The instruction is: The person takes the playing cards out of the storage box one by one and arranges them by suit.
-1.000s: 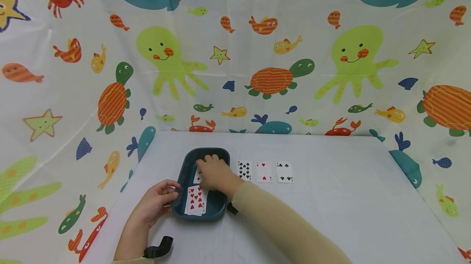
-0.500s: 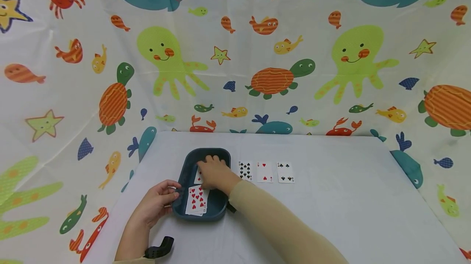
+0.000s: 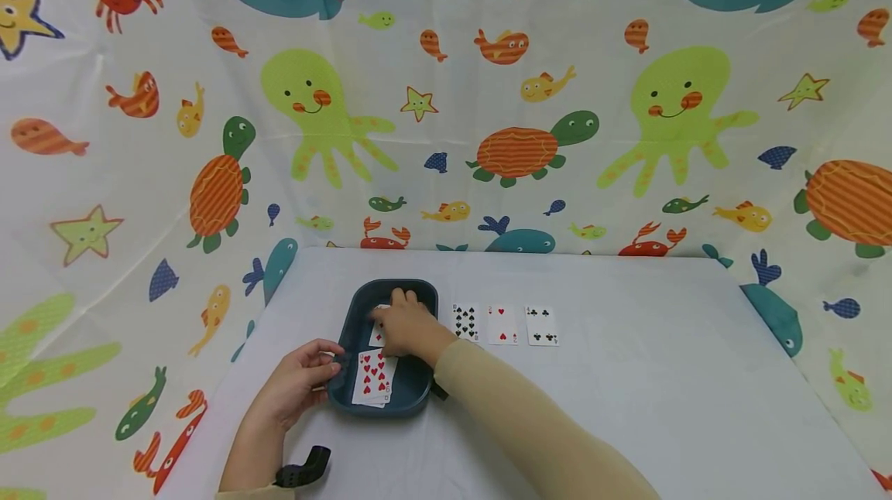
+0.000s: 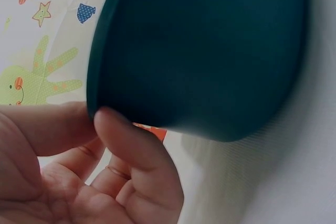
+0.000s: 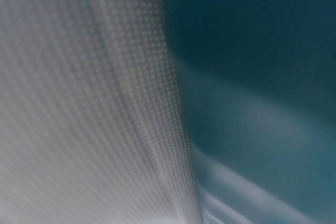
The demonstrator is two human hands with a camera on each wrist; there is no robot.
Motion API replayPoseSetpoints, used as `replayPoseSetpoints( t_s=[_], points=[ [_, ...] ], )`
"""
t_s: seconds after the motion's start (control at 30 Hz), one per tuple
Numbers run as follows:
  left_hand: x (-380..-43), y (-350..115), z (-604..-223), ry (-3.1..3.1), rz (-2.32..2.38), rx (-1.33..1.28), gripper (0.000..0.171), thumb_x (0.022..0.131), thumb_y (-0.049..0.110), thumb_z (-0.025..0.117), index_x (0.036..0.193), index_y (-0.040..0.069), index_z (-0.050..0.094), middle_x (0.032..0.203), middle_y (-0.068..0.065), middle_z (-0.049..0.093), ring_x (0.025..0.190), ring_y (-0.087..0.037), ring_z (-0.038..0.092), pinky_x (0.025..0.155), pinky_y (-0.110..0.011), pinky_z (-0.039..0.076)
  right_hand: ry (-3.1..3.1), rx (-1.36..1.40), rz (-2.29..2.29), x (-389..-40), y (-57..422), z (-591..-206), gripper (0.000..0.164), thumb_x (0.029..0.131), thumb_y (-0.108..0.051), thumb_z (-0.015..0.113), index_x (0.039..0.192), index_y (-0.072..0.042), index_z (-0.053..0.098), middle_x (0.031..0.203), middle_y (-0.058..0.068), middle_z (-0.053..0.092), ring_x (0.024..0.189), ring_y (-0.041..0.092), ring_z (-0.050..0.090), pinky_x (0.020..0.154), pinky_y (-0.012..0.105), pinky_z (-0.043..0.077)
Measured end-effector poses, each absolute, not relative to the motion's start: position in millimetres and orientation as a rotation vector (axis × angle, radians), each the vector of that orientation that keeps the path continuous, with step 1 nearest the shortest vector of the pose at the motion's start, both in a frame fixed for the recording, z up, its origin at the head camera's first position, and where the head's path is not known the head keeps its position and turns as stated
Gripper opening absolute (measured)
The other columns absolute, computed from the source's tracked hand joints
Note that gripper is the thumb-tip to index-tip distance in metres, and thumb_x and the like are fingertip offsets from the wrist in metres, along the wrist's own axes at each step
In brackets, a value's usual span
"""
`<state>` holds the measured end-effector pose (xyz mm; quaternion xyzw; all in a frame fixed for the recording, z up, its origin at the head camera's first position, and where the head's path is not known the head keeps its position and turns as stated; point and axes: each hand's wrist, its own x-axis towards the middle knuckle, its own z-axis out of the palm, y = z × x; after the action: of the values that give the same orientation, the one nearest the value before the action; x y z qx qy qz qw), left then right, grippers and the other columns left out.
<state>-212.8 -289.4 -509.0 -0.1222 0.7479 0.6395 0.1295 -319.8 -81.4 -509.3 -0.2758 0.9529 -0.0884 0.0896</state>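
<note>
A dark teal tray point(image 3: 411, 405) stands on the white table. My left hand point(image 3: 301, 382) pinches its left rim between thumb and fingers, which the left wrist view shows close up. Inside the tray, a heart card point(image 3: 374, 376) lies face up on a small overlapping stack near the front. My right hand point(image 3: 407, 323) reaches over the far half of the tray, above a partly covered card point(image 3: 376, 336). Its fingertips are partly hidden and blurred, so whether they hold a card is unclear. In the right wrist view only the tray's wall point(image 5: 252, 51) and cloth appear.
To the right of the tray, a spade card point(image 3: 464, 323), a two of hearts point(image 3: 502, 325) and a club card point(image 3: 541, 326) lie face up in a row. A sea-animal curtain point(image 3: 446, 175) hangs behind the table.
The fingers of my right hand have shifted slightly over the card in the far part of the tray. My left hand keeps its grip on the rim.
</note>
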Motion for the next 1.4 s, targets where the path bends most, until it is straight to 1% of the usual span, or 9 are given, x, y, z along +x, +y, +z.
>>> replayPoseSetpoints(
  t_s=[0.1,0.27,0.4,0.6,0.8,1.03,1.23,1.4],
  points=[
    [-213.0,-288.7,-508.8,2.175,1.858,-0.355,0.031,0.104,0.007,0.066,0.134,0.002,0.062,0.095,-0.005,0.068,0.08,-0.021,0.064,0.066,-0.028,0.057,2.823,-0.819,-0.28,-320.1,-80.8,-508.7,0.069,0.086,-0.044,0.089,0.15,-0.037,0.062,0.139,0.008,0.05,0.116,0.022,0.042,0.097,0.033,0.05],
    [-213.3,-288.4,-508.8,2.173,1.863,-0.35,0.031,0.104,0.007,0.065,0.134,0.002,0.062,0.094,-0.004,0.068,0.079,-0.02,0.064,0.066,-0.027,0.057,2.811,-0.803,-0.338,-320.8,-80.3,-510.4,0.067,0.084,-0.042,0.09,0.146,-0.033,0.064,0.136,0.007,0.049,0.115,0.022,0.041,0.094,0.033,0.048],
    [-213.2,-288.7,-509.0,2.171,1.868,-0.337,0.03,0.104,0.006,0.065,0.133,0.001,0.062,0.092,-0.002,0.068,0.077,-0.018,0.064,0.065,-0.027,0.057,2.807,-0.8,-0.358,-320.5,-80.2,-509.6,0.067,0.084,-0.042,0.091,0.144,-0.031,0.065,0.137,0.008,0.049,0.116,0.023,0.041,0.095,0.034,0.048],
    [-213.4,-288.3,-509.2,2.172,1.866,-0.339,0.031,0.104,0.006,0.065,0.134,0.001,0.061,0.093,-0.002,0.068,0.077,-0.018,0.064,0.065,-0.027,0.057,2.8,-0.834,-0.265,-320.2,-80.4,-508.2,0.069,0.087,-0.048,0.087,0.15,-0.034,0.062,0.137,0.008,0.051,0.116,0.023,0.042,0.102,0.037,0.048],
    [-213.4,-287.7,-508.7,2.176,1.865,-0.348,0.031,0.104,0.008,0.066,0.134,0.002,0.062,0.095,-0.005,0.068,0.079,-0.02,0.063,0.066,-0.027,0.057,2.803,-0.851,-0.238,-320.5,-80.0,-507.9,0.068,0.088,-0.049,0.086,0.15,-0.036,0.061,0.138,0.008,0.052,0.117,0.023,0.042,0.103,0.038,0.047],
    [-213.3,-288.2,-508.2,2.174,1.867,-0.339,0.03,0.104,0.008,0.065,0.134,0.002,0.062,0.095,-0.005,0.068,0.078,-0.02,0.063,0.066,-0.028,0.057,2.798,-0.851,-0.237,-321.1,-80.1,-507.9,0.07,0.089,-0.051,0.085,0.152,-0.033,0.059,0.142,0.008,0.052,0.121,0.023,0.043,0.106,0.04,0.045],
    [-212.4,-289.0,-509.5,2.178,1.86,-0.323,0.03,0.105,0.007,0.064,0.134,0.002,0.061,0.095,-0.005,0.068,0.078,-0.02,0.063,0.066,-0.029,0.057,2.791,-0.837,-0.274,-322.7,-80.7,-509.1,0.062,0.092,-0.052,0.08,0.148,-0.031,0.062,0.138,0.007,0.053,0.117,0.022,0.042,0.103,0.039,0.045],
    [-210.9,-289.3,-510.4,2.18,1.858,-0.303,0.031,0.105,0.008,0.064,0.135,0.002,0.061,0.096,-0.005,0.068,0.077,-0.02,0.064,0.066,-0.03,0.058,2.783,-0.827,-0.299,-323.0,-81.1,-510.9,0.054,0.097,-0.055,0.072,0.146,-0.034,0.063,0.14,0.008,0.053,0.117,0.023,0.042,0.104,0.042,0.045]
  ],
)
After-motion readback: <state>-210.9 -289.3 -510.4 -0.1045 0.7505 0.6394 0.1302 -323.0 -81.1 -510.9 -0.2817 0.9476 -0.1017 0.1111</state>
